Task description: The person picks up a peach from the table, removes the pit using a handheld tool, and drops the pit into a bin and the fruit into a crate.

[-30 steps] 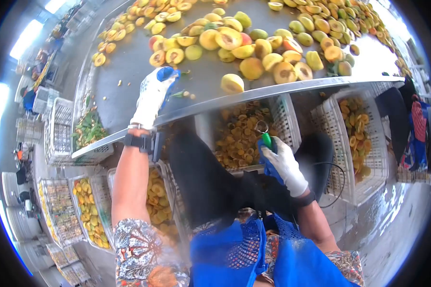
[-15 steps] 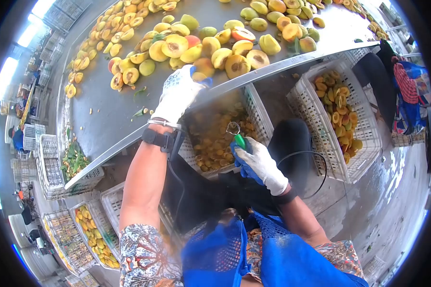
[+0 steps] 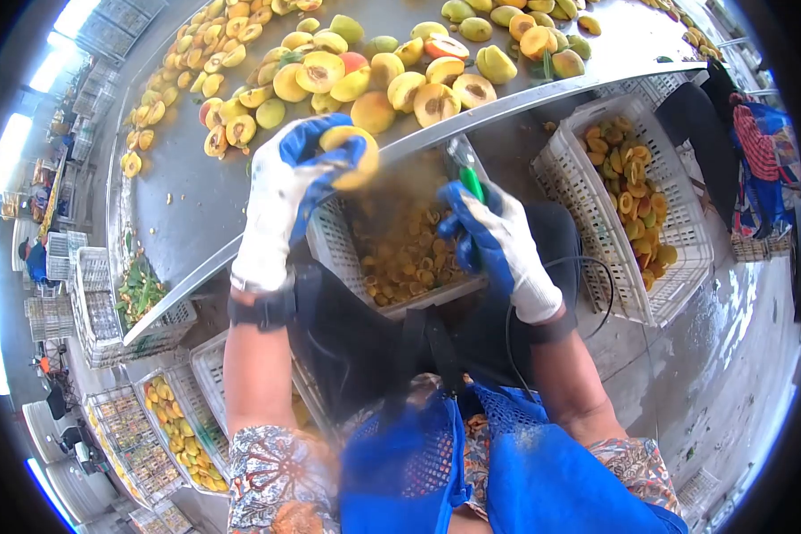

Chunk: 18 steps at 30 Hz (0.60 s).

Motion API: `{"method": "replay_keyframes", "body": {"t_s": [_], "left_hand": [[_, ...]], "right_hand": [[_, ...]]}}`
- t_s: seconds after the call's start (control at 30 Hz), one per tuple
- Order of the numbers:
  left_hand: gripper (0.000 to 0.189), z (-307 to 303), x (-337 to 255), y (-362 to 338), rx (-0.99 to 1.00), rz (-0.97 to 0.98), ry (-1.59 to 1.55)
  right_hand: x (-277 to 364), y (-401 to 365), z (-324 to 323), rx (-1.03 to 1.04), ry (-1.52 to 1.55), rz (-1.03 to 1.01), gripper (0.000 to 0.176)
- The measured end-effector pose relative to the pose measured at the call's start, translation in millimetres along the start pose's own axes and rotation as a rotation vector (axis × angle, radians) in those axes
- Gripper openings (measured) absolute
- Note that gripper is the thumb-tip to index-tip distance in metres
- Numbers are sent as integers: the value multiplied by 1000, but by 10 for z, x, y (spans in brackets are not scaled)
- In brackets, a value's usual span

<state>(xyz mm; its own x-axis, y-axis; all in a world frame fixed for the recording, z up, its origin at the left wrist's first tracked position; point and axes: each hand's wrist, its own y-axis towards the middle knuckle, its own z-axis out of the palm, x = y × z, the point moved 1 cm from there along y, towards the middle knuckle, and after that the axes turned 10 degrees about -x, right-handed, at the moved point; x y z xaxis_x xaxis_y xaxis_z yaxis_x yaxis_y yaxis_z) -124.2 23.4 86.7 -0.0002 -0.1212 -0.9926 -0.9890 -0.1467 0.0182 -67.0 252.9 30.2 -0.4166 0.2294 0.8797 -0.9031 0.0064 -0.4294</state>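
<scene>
Yellow peach half [image 3: 354, 153]: gripped in left hand [image 3: 285, 191] by curled fingers, over crate [image 3: 329, 240], likely so scraps drop in.
Right hand [image 3: 498, 236]: closed round green-handled tool [image 3: 465, 173], tip toward the fruit.

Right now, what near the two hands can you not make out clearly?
- Head view: peach half, largely covered by fingers of the left hand; cut side unclear.
- Head view: green-handled tool, tip blurred, lower handle hidden inside the right hand.
- Head view: crate below, partly hidden by the table edge.
</scene>
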Motion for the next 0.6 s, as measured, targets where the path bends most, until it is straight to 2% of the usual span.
{"method": "replay_keyframes", "body": {"t_s": [0.03, 0.07, 0.13, 0.17, 0.2, 0.27, 0.3, 0.33, 0.4, 0.43, 0.53, 0.57, 0.6], "left_hand": [[36, 37, -68, -155, 7, -79, -2], [36, 55, -47, -279, 39, -24, 15], [37, 85, 165, -468, 13, -68, -62], [39, 121, 178, -571, -41, 21, -9], [38, 76, 346, -648, -89, 82, -30], [40, 80, 482, -792, -82, -10, -398], [50, 130, 580, -855, -110, -72, -491], [60, 180, 675, -917, -143, -132, -585], [63, 169, 696, -1016, -190, -286, -777], [63, 110, 775, -1028, -110, -370, -1000], [63, 25, 879, -1045, -235, -365, -982], [60, 35, 873, -1054, -261, -394, -1056], [60, 35, 869, -1064, -243, -378, -1089]], "right_hand": [[66, -24, 85, 59, 65, -28, 41], [49, -37, 191, 100, 101, -54, 41], [21, -75, 420, 174, 70, -122, 40], [-109, -52, 480, 206, 134, -147, 37], [-212, -61, 509, 249, 279, -34, 36], [-382, -126, 601, 337, 574, 200, 33], [-431, -170, 611, 431, 643, 277, 30], [-494, -211, 667, 359, 508, 216, 30], [-628, -271, 793, 221, 237, 85, 29], [-673, -266, 783, 239, 105, -162, 29], [-529, -383, 687, 106, -434, -279, 31], [-384, -477, 674, 128, -499, -268, 30], [-414, -505, 658, 133, -561, -402, 30]]}}
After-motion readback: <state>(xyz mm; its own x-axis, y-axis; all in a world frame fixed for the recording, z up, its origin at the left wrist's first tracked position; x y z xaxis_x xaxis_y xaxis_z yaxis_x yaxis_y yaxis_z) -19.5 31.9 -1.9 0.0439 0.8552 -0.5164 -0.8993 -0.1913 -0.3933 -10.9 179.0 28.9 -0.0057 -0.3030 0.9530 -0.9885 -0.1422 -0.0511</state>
